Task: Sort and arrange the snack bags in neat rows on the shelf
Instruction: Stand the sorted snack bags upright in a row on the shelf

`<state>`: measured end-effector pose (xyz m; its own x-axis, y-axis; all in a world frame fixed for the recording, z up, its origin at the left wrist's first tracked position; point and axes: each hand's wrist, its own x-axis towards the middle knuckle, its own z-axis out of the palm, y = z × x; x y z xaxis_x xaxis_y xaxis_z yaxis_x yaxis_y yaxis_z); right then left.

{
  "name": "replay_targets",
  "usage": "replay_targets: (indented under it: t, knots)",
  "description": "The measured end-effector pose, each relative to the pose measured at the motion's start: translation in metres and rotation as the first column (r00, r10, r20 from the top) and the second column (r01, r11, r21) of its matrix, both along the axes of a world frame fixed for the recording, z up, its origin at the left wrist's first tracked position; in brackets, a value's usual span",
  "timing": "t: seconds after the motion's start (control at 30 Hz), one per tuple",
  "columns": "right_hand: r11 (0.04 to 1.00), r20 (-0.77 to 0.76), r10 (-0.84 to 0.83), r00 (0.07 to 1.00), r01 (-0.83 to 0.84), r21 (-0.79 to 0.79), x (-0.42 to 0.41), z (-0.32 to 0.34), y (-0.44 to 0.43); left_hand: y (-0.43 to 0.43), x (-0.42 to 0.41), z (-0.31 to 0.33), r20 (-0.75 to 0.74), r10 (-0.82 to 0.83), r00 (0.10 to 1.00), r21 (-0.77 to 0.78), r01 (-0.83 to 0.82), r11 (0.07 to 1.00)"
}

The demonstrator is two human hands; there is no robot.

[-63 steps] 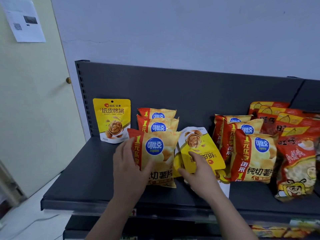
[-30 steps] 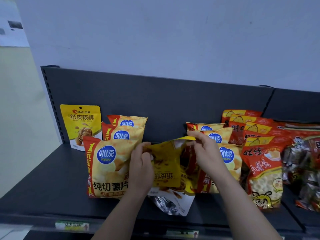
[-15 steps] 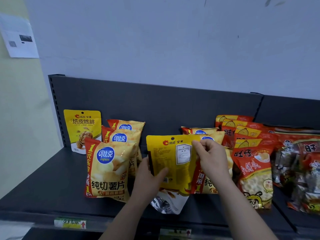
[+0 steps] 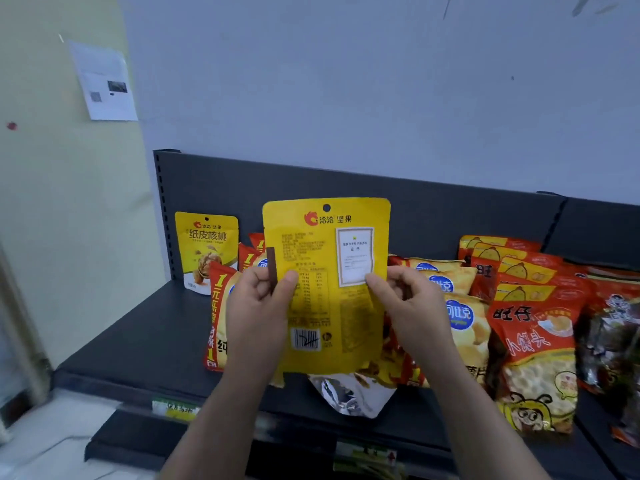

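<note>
I hold a yellow walnut bag [image 4: 325,282] upright above the dark shelf [image 4: 138,344], its printed back facing me. My left hand [image 4: 258,303] pinches its left edge and my right hand [image 4: 403,299] pinches its right edge. A matching yellow walnut bag [image 4: 206,249] stands at the back left. A row of yellow-and-red chip bags [image 4: 221,306] sits behind my left hand, mostly hidden. More chip bags [image 4: 460,306] stand behind my right hand. A silver-bottomed pouch [image 4: 349,396] lies at the shelf's front edge under the held bag.
Red bags with a bee cartoon [image 4: 533,344] fill the shelf's right side, with dark red bags [image 4: 613,327] beyond them. The shelf's back panel [image 4: 433,209] rises behind everything. A paper sheet [image 4: 104,81] hangs on the wall at the left. A lower shelf edge [image 4: 138,448] shows below.
Both hands have lifted the yellow walnut bag from among the chip bags, turned its back toward me and raised it higher, each hand now at one side edge.
</note>
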<state>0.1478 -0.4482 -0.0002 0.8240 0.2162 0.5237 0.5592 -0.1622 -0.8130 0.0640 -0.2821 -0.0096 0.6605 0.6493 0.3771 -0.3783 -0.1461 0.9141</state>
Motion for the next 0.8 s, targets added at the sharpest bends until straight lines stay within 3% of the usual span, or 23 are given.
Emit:
replay_targets:
  t: [0.27,0.37,0.47,0.53,0.63,0.8]
  knots:
    - [0.981,0.055,0.186,0.981,-0.188,0.039,-0.028,0.000,0.107,0.078,-0.053,0.013,0.090,0.286,0.954,-0.059,-0.282,0.958]
    - [0.950,0.067,0.311,0.948,-0.308,-0.049,-0.042,-0.007,0.155,0.111,-0.068,0.007,0.074,0.381,0.922,-0.100,-0.373,0.922]
    - [0.904,0.086,0.384,0.919,-0.355,-0.237,-0.052,-0.022,0.199,0.141,-0.072,-0.002,0.044,0.438,0.898,-0.114,-0.431,0.895]
    - [0.854,0.038,0.417,0.908,-0.376,-0.360,-0.052,-0.035,0.230,0.162,-0.070,-0.009,0.025,0.415,0.910,-0.139,-0.408,0.903]
    - [0.792,-0.077,0.487,0.870,-0.477,-0.381,-0.047,-0.050,0.270,0.199,-0.062,-0.021,-0.024,0.294,0.956,-0.179,-0.293,0.939]
    - [0.746,-0.163,0.557,0.814,-0.577,-0.332,-0.030,-0.066,0.310,0.254,-0.039,-0.037,-0.177,0.165,0.970,-0.001,-0.168,0.986]
